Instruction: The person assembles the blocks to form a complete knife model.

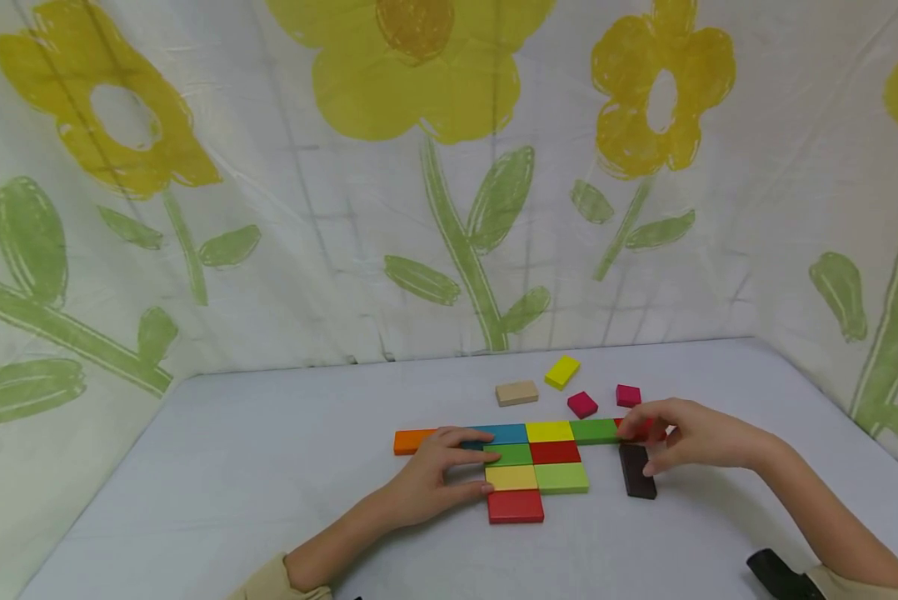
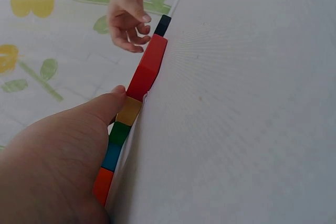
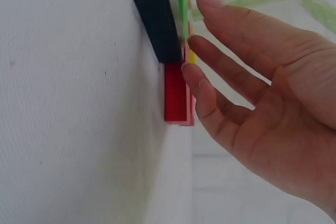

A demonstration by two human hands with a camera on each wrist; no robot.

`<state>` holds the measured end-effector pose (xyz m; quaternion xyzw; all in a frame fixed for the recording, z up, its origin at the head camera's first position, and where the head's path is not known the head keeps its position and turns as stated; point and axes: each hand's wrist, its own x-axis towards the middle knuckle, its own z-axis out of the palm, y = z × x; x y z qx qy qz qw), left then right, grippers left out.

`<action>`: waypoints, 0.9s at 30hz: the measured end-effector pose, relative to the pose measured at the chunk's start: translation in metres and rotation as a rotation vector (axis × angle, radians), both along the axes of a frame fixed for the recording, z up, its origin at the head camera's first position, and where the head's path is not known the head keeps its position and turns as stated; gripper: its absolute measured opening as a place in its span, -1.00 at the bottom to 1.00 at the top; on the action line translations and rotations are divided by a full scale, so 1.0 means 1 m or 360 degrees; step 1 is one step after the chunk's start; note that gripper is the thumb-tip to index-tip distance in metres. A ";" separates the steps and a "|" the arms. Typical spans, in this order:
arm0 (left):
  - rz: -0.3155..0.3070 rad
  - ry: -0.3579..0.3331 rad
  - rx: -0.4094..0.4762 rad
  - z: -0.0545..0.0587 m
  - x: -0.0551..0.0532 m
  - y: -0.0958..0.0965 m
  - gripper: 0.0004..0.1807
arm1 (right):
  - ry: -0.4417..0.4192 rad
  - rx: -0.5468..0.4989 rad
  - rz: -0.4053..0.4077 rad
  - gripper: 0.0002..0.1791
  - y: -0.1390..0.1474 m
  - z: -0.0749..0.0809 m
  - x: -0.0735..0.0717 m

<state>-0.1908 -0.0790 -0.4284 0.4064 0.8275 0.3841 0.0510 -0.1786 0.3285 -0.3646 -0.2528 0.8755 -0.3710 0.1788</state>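
Observation:
Flat coloured wooden blocks lie edge to edge on the table. The top row runs from an orange block (image 1: 411,442) through a blue block (image 1: 507,433), a yellow block (image 1: 550,431) and a green block (image 1: 594,431) to a red block (image 3: 176,95). My left hand (image 1: 428,483) rests at the left side, fingertips on the blue block and a smaller green block (image 1: 515,454), thumb at the pale yellow block (image 1: 512,477). Over the row's right end, my right hand (image 1: 692,435) has loosely bent fingers, its thumb close to a black block (image 1: 638,473). Nothing shows pinched between them.
Behind the row lie a tan block (image 1: 516,393), a bright yellow block (image 1: 562,372) and two small crimson blocks, one at the left (image 1: 582,405) and one at the right (image 1: 628,395). A red block (image 1: 516,507) forms the near end. A flower-print curtain (image 1: 329,250) borders the white table (image 1: 217,467).

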 end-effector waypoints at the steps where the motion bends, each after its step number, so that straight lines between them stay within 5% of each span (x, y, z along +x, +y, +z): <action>1: 0.0000 0.0000 0.0000 0.000 0.000 0.000 -0.57 | -0.0003 -0.0001 0.0009 -0.56 0.002 0.000 0.000; 18: 0.0001 0.0005 0.0003 -0.001 -0.001 0.000 -0.56 | -0.0172 -0.0010 0.0118 -0.59 0.009 -0.004 -0.003; 27: -0.0005 0.0012 0.0021 0.000 0.000 0.000 -0.56 | -0.0272 0.0033 0.0061 -0.68 0.004 -0.005 0.000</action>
